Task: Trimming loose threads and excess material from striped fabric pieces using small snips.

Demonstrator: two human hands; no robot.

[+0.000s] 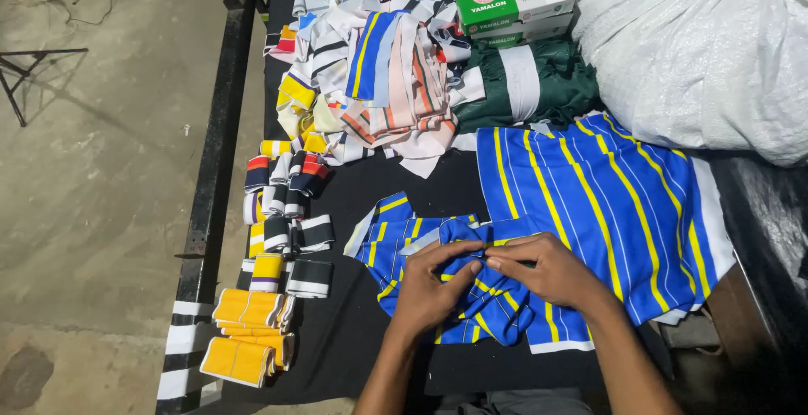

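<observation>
Black tabletop [353,339], concrete floor [101,171] on its left side. Both hands meet on a blue-and-yellow striped fabric piece [488,301] at the near edge: left hand [429,284] and right hand [551,272], fingers pinched together on a fold. Larger striped panel [606,204] lies just beyond. Yellow folded bands [248,335] sit left, mixed fabric pile [379,78] behind.

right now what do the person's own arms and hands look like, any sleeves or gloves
Both arms are bare up to the frame's bottom edge: no sleeves, gloves, wristbands or watch in view. The left hand and right hand are bare, with short nails; no rings visible. No markings can be made out.
</observation>
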